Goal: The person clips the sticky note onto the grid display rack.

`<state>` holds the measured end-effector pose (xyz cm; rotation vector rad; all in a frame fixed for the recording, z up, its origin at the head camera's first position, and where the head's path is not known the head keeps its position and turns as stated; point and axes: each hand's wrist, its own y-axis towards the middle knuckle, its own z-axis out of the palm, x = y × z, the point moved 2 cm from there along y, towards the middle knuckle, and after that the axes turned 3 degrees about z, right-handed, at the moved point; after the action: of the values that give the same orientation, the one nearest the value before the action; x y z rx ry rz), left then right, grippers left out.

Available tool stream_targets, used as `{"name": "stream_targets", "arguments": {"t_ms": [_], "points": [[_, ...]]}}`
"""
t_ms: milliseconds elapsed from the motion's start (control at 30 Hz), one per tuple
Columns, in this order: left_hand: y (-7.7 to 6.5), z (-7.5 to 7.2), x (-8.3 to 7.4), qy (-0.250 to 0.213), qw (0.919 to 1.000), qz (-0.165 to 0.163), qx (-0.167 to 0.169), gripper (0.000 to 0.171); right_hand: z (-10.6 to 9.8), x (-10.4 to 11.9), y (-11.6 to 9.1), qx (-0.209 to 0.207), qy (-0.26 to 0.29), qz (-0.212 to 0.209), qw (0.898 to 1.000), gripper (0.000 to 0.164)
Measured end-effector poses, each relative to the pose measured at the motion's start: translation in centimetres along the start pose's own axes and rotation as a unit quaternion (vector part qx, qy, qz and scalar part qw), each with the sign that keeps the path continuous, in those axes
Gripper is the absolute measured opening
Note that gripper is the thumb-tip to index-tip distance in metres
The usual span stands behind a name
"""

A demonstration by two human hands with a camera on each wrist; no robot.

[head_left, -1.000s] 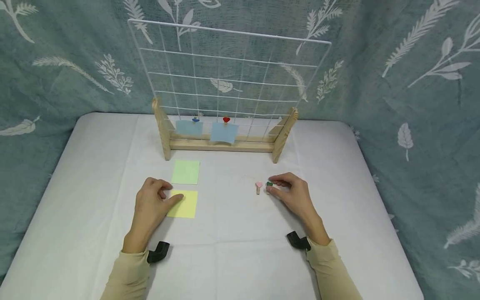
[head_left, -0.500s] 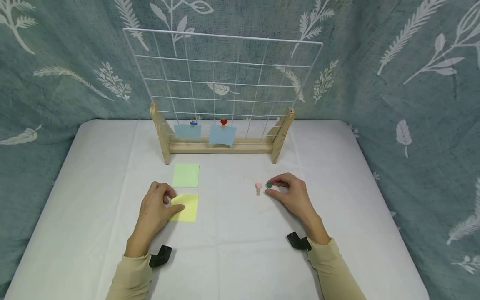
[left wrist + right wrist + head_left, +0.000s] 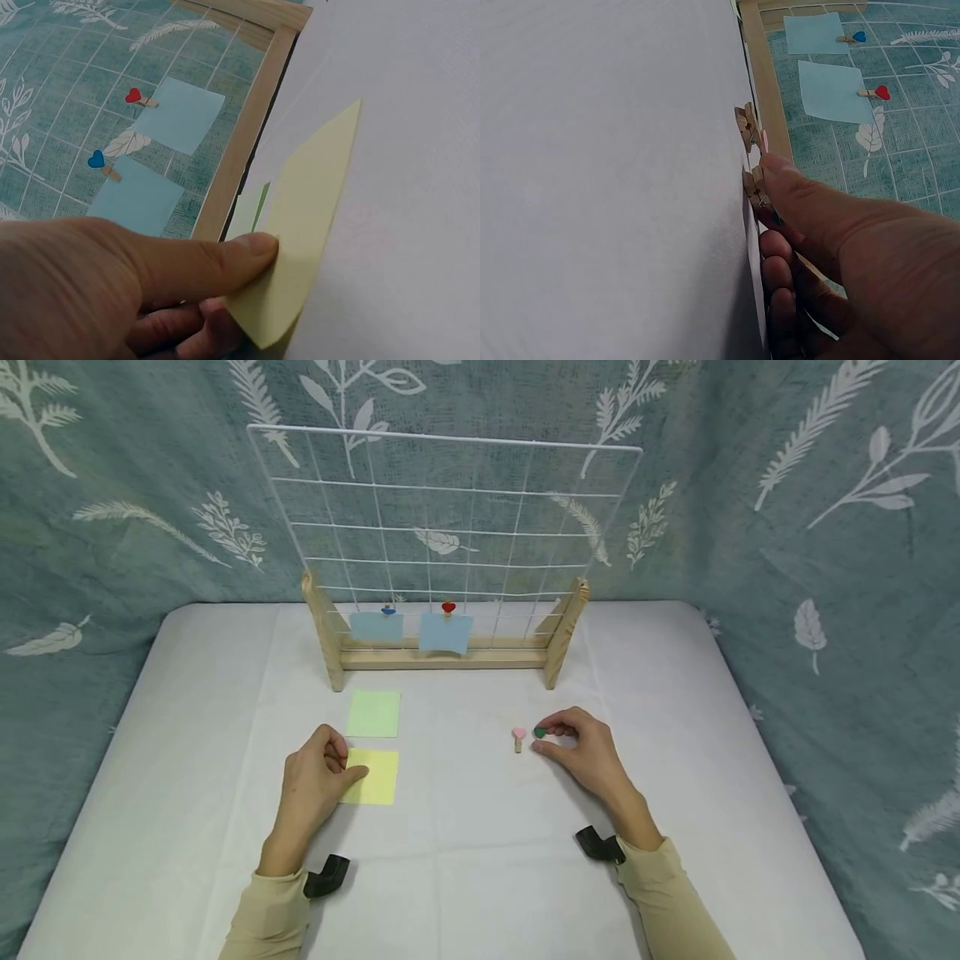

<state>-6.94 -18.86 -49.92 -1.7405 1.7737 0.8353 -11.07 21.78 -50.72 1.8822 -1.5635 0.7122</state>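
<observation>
My left hand (image 3: 311, 781) pinches the left edge of a yellow sticky note (image 3: 378, 777), thumb on top and fingers behind. In the left wrist view the yellow note (image 3: 307, 202) stands tilted and bowed from the white tabletop. A green sticky note (image 3: 373, 714) lies just beyond it. To the right, my right hand (image 3: 581, 743) holds a small wooden clothespin with a green heart (image 3: 540, 732) between thumb and forefinger; the thumb partly covers this clothespin (image 3: 756, 184) in the right wrist view. A pink-heart clothespin (image 3: 518, 739) lies close on its left.
A white wire grid (image 3: 450, 535) rises from a wooden stand (image 3: 442, 663) at the back of the table. Low on the grid hang two light blue notes, the left one (image 3: 377, 627) under a blue-heart clothespin (image 3: 387, 609), the right one (image 3: 445, 635) under a red-heart clothespin (image 3: 448, 607).
My left forefinger has come down toward the thumb at the yellow note's left edge. The right fingertips have drawn in slightly around the green-heart clothespin. The head view has shifted a little.
</observation>
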Motion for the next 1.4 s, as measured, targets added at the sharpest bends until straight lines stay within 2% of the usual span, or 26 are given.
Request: {"name": "stream_targets", "arguments": {"t_ms": [133,367,533,700,867,1133,1400], "points": [[0.0,-0.4,0.2,-0.008,0.9998,-0.01,-0.017,0.036,0.1,0.0,0.1,0.009,0.011,-0.006,1.0,0.029],[0.0,-0.8,0.4,-0.022,0.9994,-0.016,-0.021,0.03,0.2,0.1,0.4,0.004,0.006,-0.021,1.0,0.028],[0.2,-0.8,0.3,-0.019,0.999,0.0,-0.039,0.016,0.3,0.2,0.5,-0.001,0.011,-0.032,0.999,0.028],[0.2,-0.4,0.0,-0.03,0.9975,0.024,-0.059,0.012,0.2,0.3,0.6,-0.02,0.01,-0.036,0.999,0.024],[0.2,0.0,-0.4,-0.057,0.995,0.038,-0.073,0.012,0.0,0.3,0.6,-0.021,0.017,-0.018,0.999,0.023],[0.7,1.0,-1.0,-0.087,0.9924,0.058,-0.065,0.012,-0.3,0.4,0.2,-0.013,0.024,0.004,1.0,0.017],[1.1,2.0,-1.5,-0.109,0.9903,0.057,-0.064,0.009,0.0,0.4,0.1,0.002,0.079,0.008,0.997,0.02]]}}
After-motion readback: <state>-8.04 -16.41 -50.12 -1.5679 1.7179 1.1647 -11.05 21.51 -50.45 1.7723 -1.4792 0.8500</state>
